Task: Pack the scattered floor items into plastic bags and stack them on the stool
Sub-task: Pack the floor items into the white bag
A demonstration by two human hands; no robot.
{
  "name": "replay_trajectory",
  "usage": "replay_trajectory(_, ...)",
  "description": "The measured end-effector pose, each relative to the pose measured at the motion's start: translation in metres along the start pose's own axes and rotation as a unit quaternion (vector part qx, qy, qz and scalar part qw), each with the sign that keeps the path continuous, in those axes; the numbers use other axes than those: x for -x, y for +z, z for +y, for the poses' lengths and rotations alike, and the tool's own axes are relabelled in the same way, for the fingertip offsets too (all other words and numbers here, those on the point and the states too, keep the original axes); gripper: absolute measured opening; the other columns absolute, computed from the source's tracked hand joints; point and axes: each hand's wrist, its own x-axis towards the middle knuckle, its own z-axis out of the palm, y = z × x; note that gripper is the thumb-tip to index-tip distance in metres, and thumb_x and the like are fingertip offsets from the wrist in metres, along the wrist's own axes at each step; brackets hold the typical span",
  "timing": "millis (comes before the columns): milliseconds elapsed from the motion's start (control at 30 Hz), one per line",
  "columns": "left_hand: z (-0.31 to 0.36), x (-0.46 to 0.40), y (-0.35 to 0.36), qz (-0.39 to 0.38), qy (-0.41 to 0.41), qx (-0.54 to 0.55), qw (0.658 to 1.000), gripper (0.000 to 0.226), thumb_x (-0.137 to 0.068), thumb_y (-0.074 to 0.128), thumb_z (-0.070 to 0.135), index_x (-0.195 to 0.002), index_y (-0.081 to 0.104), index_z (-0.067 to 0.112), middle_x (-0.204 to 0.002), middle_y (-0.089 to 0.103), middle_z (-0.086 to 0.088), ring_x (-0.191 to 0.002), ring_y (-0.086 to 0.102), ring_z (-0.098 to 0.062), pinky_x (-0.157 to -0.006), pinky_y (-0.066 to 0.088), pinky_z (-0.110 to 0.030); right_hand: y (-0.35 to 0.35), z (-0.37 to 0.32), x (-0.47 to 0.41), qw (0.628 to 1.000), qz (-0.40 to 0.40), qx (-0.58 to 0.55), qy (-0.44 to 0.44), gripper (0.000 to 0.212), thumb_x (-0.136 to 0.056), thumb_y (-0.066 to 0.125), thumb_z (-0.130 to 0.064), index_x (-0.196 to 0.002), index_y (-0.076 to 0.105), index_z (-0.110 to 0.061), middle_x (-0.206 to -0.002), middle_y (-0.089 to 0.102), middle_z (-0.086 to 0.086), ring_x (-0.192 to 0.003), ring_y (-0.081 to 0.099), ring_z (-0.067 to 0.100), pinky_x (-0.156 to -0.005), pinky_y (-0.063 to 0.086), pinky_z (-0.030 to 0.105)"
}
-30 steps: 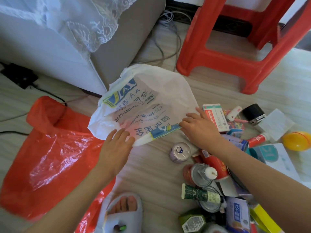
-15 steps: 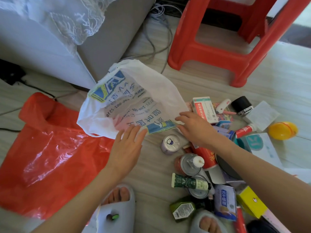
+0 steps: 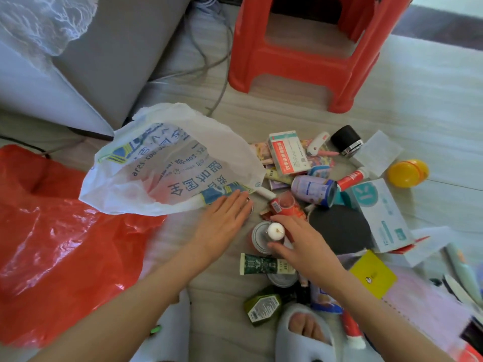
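**Hands at the bag's mouth and the cans**

My left hand (image 3: 224,218) lies flat, fingers straight, its tips on the near edge of the white printed bag (image 3: 170,165). My right hand (image 3: 300,241) curls its thumb and fingers round a white-capped bottle (image 3: 275,231) beside a can (image 3: 260,236). Beyond my right fingers the loose boxes and tubes (image 3: 288,152) spread. Left of my left hand lies the red bag (image 3: 60,244); far ahead stands the red stool (image 3: 303,58).

A home, by the look of it, a living room or bedroom: pale wood-look floor (image 3: 407,105), grey upholstered furniture (image 3: 109,53) draped with white lace (image 3: 44,24), a red plastic stool (image 3: 300,64), loose cables (image 3: 209,71), household clutter, slippered feet (image 3: 305,333).
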Motion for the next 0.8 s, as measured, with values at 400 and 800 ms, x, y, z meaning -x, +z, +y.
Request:
replay_trajectory(400, 0.009, 0.032, 0.026, 0.002, 0.002, -0.024, 1.000, 0.064, -0.072, 0.024, 0.000, -0.129, 0.052, 0.007, -0.134, 0.053, -0.010, -0.125, 0.047, -0.030, -0.108, 0.012, -0.045, 0.014, 0.001, 0.006, 0.993, 0.070, -0.094, 0.020, 0.044, -0.082, 0.067, -0.026, -0.124, 0.052, -0.021, -0.122, 0.055, -0.005, -0.112, 0.050, 0.011, -0.088, 0.031, 0.014)
replay_trajectory(800, 0.010, 0.030, 0.025, -0.078, -0.034, 0.130, 0.988, 0.087, -0.049, 0.085, 0.003, -0.127, 0.045, 0.008, -0.127, 0.054, -0.022, -0.115, 0.054, -0.039, -0.086, 0.052, -0.046, 0.017, 0.001, 0.008, 0.991, 0.073, -0.094, 0.060, 0.051, -0.077, 0.072, -0.029, -0.124, 0.055, -0.021, -0.123, 0.059, -0.004, -0.113, 0.052, 0.013, -0.091, 0.034, 0.018)
